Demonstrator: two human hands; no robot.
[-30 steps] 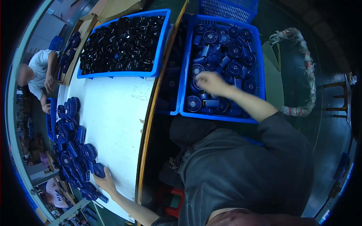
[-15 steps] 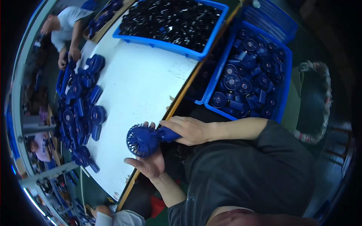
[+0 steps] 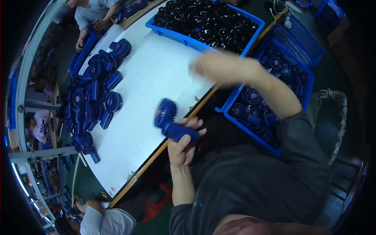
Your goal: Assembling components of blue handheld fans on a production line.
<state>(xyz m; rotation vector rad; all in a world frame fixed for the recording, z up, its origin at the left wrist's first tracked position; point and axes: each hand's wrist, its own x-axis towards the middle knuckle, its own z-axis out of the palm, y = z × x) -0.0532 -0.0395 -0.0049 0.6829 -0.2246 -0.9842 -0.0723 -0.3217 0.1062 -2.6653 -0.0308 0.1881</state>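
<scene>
My left hand (image 3: 181,150) is closed around the handle of a dark blue handheld fan (image 3: 166,112), just above the table's wooden edge. The fan's round head points away from me, tilted over the white tabletop. My right hand (image 3: 215,67) is stretched out over the table, in front of the near corner of a blue bin (image 3: 180,38) heaped with small black parts. Motion smears its fingers, so whether it holds anything is not visible.
A pile of blue handheld fans (image 3: 94,88) lies along the table's left side. Another blue crate (image 3: 309,92) full of fans stands at my right, partly behind my arm. Co-workers sit at the far left (image 3: 92,13) and near the lower left (image 3: 109,221).
My right hand has let go of the fan handle and swung up and away toward the bin of black parts. My left hand has shifted from the fan's head to its handle.
</scene>
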